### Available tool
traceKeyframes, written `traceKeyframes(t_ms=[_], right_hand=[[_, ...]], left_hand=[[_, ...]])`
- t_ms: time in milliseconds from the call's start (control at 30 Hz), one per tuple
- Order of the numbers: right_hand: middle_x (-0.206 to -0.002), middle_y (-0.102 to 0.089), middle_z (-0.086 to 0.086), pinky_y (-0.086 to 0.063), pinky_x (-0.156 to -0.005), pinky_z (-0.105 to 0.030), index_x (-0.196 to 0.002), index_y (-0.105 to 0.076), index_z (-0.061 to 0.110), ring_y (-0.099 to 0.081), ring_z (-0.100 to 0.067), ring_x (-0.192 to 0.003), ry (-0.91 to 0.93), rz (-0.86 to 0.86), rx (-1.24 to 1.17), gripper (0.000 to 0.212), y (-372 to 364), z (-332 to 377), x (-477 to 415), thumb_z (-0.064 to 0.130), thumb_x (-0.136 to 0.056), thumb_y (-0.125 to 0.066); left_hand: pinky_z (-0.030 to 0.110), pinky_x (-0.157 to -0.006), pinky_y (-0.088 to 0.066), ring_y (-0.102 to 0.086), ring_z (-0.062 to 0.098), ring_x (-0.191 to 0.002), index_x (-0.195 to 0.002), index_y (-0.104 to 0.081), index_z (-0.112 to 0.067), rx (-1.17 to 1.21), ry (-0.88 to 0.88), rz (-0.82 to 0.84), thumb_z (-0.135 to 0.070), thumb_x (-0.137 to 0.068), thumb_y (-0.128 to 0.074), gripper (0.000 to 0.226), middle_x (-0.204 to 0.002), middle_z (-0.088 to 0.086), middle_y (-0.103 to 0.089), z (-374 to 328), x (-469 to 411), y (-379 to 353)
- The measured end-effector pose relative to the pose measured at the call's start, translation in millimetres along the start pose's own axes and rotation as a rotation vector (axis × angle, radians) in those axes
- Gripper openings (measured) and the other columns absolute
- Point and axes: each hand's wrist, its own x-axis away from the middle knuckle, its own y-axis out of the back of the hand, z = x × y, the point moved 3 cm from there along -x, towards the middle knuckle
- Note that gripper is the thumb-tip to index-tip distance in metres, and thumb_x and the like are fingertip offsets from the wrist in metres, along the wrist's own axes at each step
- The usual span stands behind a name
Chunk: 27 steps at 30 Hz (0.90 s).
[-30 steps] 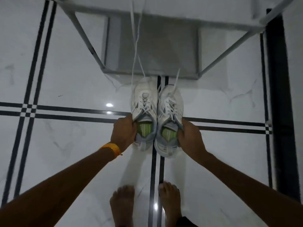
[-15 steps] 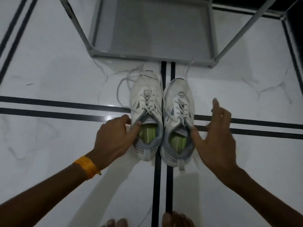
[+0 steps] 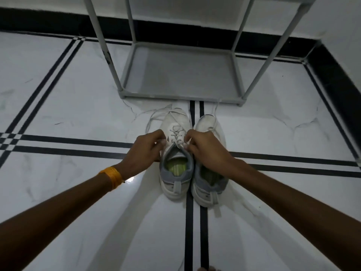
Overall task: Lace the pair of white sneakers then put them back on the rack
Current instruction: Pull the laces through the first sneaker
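Observation:
Two white sneakers with grey heels and green insoles stand side by side on the floor, toes toward the rack. The left sneaker has its lace crossed through the lower eyelets, with loose ends trailing past its toe. My left hand pinches the lace at that shoe's left top eyelets. My right hand pinches the lace at its right side and covers the middle of the right sneaker. The grey metal rack stands just beyond the toes, its bottom shelf bare.
The floor is white marble with black inlay lines. A black skirting runs along the wall behind and to the right of the rack. My toes show at the bottom edge.
Both hands let go of the sneakers' heels and moved forward onto the left sneaker's lace. The view tilted up, showing more of the rack and wall.

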Motion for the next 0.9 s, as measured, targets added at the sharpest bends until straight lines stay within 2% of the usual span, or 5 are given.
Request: traceKeyframes(t_ms=[233, 333, 600, 700, 900], right_hand=[[-0.052, -0.057, 0.003, -0.037, -0.044, -0.008, -0.063, -0.059, 0.003, -0.054, 0.004, -0.043, -0.223, -0.164, -0.294, 0.031, 4.5, -4.9, 6.9, 0.018, -0.069, -0.086], [-0.047, -0.050, 0.004, -0.035, -0.041, -0.010, -0.052, -0.049, 0.013, -0.046, 0.000, -0.038, -0.248, -0.220, -0.271, 0.043, 1.7, -4.9, 5.6, 0.018, -0.061, -0.090], [-0.050, -0.051, -0.003, -0.040, -0.048, -0.027, -0.047, -0.040, 0.018, -0.051, -0.015, -0.050, -0.181, -0.257, -0.171, 0.051, -6.2, -4.5, 5.1, 0.019, -0.063, -0.088], [-0.051, -0.053, -0.004, -0.038, -0.048, -0.023, -0.051, -0.047, 0.014, -0.049, -0.014, -0.048, -0.147, -0.197, -0.103, 0.044, 4.6, 0.1, 5.6, 0.025, -0.067, -0.087], [-0.056, -0.053, 0.001, -0.034, -0.051, -0.025, -0.061, -0.058, 0.012, -0.045, -0.010, -0.048, 0.007, -0.025, 0.177, 0.040, 81.1, 31.4, 0.9, 0.043, -0.081, -0.072]], left_hand=[[0.030, -0.052, -0.046, -0.042, 0.020, -0.059, -0.058, -0.037, -0.017, 0.339, 0.253, -0.114, -0.009, -0.081, -0.070, 0.042, -0.059, 0.011, -0.039, 7.3, 0.5, -12.5], [0.040, -0.055, -0.053, -0.054, 0.035, -0.063, -0.056, -0.040, -0.018, 0.351, 0.277, -0.122, -0.010, -0.072, -0.081, 0.044, -0.068, 0.028, -0.055, 13.3, -0.7, -10.8], [0.035, -0.053, -0.044, -0.045, 0.022, -0.055, -0.059, -0.044, -0.012, 0.235, 0.239, -0.196, -0.017, -0.067, -0.086, 0.043, -0.058, 0.012, -0.048, 15.5, 2.7, -14.6], [0.041, -0.054, -0.053, -0.060, 0.031, -0.062, -0.060, -0.044, -0.016, 0.055, 0.165, -0.199, -0.025, -0.072, -0.083, 0.042, -0.063, 0.014, -0.061, 6.1, 2.7, -4.3], [0.032, -0.074, -0.036, -0.046, 0.017, -0.079, -0.057, -0.052, -0.018, -0.424, -0.309, -0.275, -0.031, -0.085, -0.067, 0.035, -0.058, -0.002, -0.051, -64.2, 0.7, 59.1]])
